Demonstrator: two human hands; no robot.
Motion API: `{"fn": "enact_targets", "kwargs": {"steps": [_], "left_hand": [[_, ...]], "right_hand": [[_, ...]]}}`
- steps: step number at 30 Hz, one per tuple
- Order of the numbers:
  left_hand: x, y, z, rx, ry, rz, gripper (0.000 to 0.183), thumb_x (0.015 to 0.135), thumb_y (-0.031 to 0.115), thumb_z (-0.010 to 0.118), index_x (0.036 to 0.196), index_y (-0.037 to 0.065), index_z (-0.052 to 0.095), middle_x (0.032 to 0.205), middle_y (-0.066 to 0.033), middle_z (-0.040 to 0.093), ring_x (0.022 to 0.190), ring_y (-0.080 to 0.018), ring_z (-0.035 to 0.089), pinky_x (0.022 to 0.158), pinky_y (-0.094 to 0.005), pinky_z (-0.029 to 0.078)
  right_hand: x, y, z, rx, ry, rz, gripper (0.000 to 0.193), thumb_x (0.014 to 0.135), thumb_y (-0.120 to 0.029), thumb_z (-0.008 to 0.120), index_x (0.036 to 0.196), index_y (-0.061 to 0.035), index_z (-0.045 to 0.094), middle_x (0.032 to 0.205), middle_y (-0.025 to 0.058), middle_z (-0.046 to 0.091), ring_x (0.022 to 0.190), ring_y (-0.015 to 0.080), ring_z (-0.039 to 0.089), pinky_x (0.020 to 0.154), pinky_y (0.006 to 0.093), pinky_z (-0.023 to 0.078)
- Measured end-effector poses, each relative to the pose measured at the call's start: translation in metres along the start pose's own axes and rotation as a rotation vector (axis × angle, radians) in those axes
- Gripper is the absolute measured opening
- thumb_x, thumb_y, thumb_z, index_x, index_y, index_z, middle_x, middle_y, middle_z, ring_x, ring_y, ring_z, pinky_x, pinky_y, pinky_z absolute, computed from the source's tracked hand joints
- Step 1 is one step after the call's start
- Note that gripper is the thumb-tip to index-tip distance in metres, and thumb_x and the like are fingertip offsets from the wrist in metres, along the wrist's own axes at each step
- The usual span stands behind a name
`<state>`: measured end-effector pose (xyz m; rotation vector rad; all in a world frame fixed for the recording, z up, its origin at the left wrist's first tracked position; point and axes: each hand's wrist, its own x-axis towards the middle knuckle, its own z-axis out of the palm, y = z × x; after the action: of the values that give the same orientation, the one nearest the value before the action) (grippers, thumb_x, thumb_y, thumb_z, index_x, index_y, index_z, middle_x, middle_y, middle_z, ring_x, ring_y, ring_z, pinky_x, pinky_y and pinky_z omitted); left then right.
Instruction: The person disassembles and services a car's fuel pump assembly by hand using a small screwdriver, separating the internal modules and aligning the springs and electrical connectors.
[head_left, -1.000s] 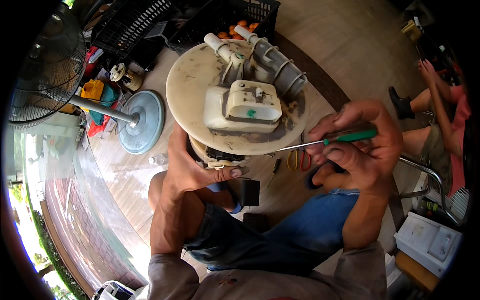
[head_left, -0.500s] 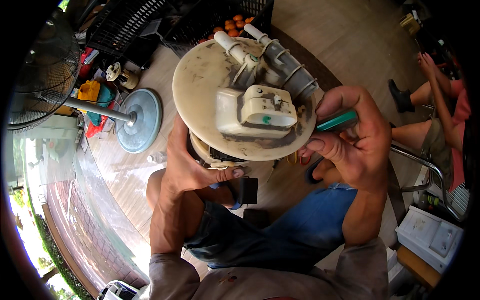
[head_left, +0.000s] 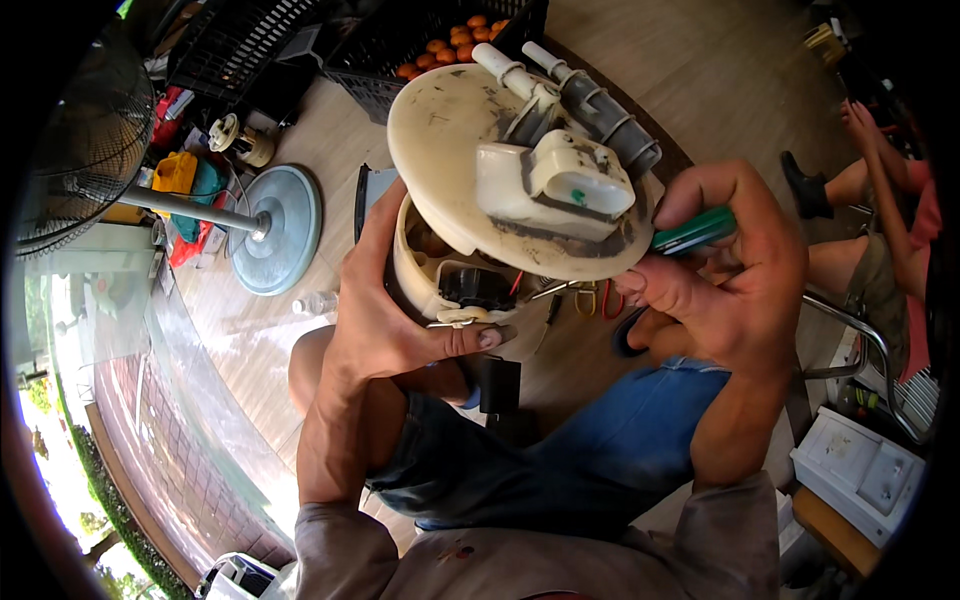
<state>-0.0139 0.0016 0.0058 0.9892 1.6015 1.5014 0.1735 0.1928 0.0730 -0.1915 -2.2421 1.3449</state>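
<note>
A dirty cream fuel pump assembly is held up in front of me. Its round lid [head_left: 445, 120] carries two pipe stubs [head_left: 600, 115] and a raised connector socket [head_left: 585, 185]. My left hand [head_left: 385, 310] is wrapped round the cream cup-shaped body [head_left: 415, 255] below, thumb along its front edge. The lid sits tilted and shifted right of the body, so the black parts [head_left: 478, 288] inside show. My right hand [head_left: 730, 270] is closed on a green handle [head_left: 695, 232], its fingertips at the lid's right rim. Whatever the handle belongs to is hidden.
A black crate [head_left: 370, 85] of orange fruit stands ahead. On the left are a fan with a round grey base [head_left: 275, 230] and another pump unit [head_left: 240, 140]. Pliers [head_left: 612, 300] lie below the lid. Another person [head_left: 900, 230] sits at right, near a white plastic box [head_left: 858, 465].
The lid has moved right and tilted away from the body, uncovering its inside. My right hand has gone slightly right with it; my left hand stays round the body.
</note>
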Motion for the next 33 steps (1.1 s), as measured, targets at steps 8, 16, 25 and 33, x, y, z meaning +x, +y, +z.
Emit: {"fn": "enact_targets", "kwargs": {"steps": [8,16,25,33], "left_hand": [[0.001,-0.01,0.01,-0.232,-0.04,0.013,0.118,0.05,0.015,0.097,0.144,-0.009,0.03,0.131,-0.0189,0.056,0.12,-0.0254,0.056,0.104,-0.0384,0.044],[0.0,-0.007,0.017,-0.375,-0.02,-0.149,0.12,0.048,0.021,0.098,0.143,-0.009,0.031,0.129,-0.0175,0.057,0.119,-0.0252,0.057,0.103,-0.0378,0.045],[0.002,-0.011,0.016,-0.352,-0.049,-0.193,0.115,0.052,0.018,0.096,0.143,-0.008,0.031,0.128,-0.0165,0.058,0.117,-0.0244,0.058,0.103,-0.0362,0.046],[0.003,-0.012,0.022,-0.439,-0.021,-0.234,0.11,0.054,0.017,0.096,0.141,-0.008,0.034,0.124,-0.0161,0.06,0.114,-0.024,0.059,0.099,-0.0358,0.049]], "right_hand": [[0.001,-0.005,0.005,0.136,0.06,0.362,0.038,0.081,-0.005,0.077,0.103,0.001,0.047,0.079,0.0084,0.064,0.064,0.0105,0.064,0.056,0.0231,0.055],[0.0,0.003,0.009,0.229,0.097,0.277,0.031,0.085,-0.003,0.072,0.101,0.0004,0.046,0.078,0.0113,0.065,0.068,0.0149,0.067,0.057,0.0241,0.055],[0.001,0.001,0.01,0.121,0.094,0.216,0.029,0.085,-0.002,0.072,0.098,0.0005,0.046,0.079,0.0105,0.064,0.065,0.0134,0.066,0.057,0.0231,0.054],[0.0,0.001,0.016,0.007,0.131,0.079,0.028,0.083,-0.001,0.074,0.094,0.0002,0.049,0.077,0.0067,0.064,0.064,0.0076,0.062,0.056,0.0195,0.05]]}}
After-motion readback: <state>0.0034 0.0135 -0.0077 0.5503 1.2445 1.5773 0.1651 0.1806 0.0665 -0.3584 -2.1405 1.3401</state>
